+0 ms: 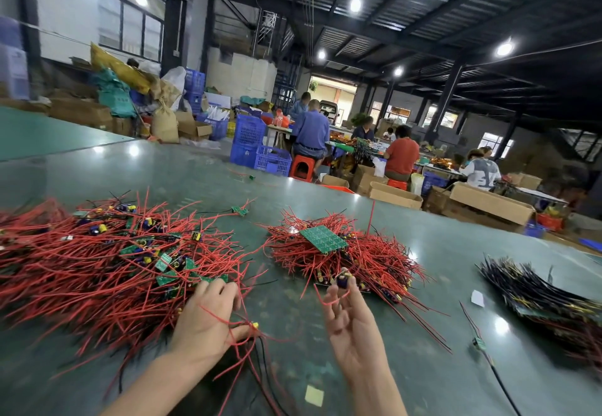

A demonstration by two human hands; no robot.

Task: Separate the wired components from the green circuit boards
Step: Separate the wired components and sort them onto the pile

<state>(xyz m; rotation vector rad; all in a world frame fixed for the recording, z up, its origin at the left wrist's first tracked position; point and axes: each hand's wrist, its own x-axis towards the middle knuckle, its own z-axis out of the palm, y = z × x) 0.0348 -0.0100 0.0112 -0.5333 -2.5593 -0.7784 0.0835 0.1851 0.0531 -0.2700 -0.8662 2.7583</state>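
Two hands work over the green table [439,252]: the left hand [208,314] presses flat on a red-wired pile [107,259], thumb pinching a wire; the right hand [350,321] pinches one small component [342,280] at its fingertips. Beyond lies a second pile topped by one green circuit board [323,238].

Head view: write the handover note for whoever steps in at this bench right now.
Left hand: resting on the near edge of the big loose pile of red-wired parts, pinching a red wire at the thumb.
Right hand: raised, fingertips holding one small purple component.
Middle pile: red-wired pieces with a green circuit board on top.
Far right: bundle of black-wired boards.
Done: cannot tell which pile is finished.
Left: plenty of wired stock on the green table.
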